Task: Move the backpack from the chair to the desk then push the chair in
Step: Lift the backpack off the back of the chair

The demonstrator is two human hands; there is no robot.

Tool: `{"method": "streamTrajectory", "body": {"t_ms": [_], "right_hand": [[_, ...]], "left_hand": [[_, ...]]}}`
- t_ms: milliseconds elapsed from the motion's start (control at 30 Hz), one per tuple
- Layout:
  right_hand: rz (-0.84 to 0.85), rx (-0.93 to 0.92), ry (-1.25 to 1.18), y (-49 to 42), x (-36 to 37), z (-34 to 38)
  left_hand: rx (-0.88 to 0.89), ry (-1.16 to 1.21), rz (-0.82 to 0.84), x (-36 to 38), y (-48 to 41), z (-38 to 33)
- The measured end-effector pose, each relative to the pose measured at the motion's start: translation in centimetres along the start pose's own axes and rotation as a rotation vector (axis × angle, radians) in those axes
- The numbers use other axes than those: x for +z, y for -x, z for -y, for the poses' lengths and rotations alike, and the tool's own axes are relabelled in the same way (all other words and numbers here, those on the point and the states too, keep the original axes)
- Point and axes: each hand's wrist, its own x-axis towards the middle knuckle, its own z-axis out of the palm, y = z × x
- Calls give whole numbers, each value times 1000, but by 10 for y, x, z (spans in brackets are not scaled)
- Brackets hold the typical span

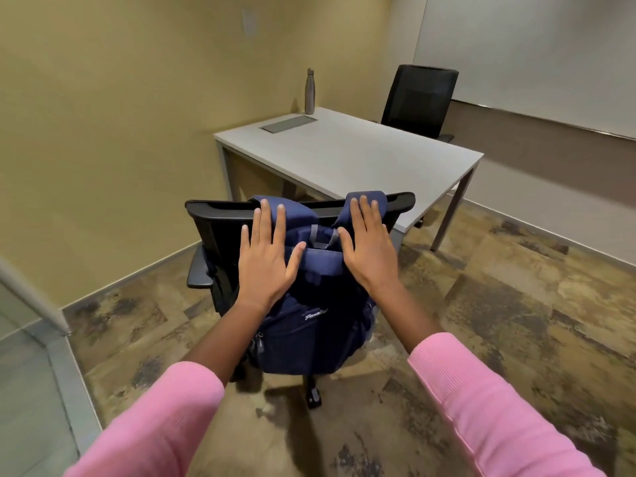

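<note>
Mottled brown carpet (516,321) spreads beneath both hands: left hand (263,258) and right hand (370,249) lie flat, fingers spread, gripping nothing, over the navy backpack (309,321) on the black office chair (213,228) just beside the white desk (361,156).

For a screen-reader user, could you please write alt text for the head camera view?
Two open hands, left hand and right hand, reach onto a navy backpack sitting on a black office chair. Beyond stands a white desk with a metal bottle.
</note>
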Motion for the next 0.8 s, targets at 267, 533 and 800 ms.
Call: {"method": "streamTrajectory", "body": {"t_ms": [267, 533, 800], "right_hand": [[-5, -21, -47, 15, 2, -5], [32, -63, -69, 27, 0, -23], [43, -39, 21, -8, -35, -37]], "left_hand": [[9, 34, 49, 14, 29, -6], [127, -13, -23, 11, 30, -26], [173, 21, 76, 3, -29, -66]]}}
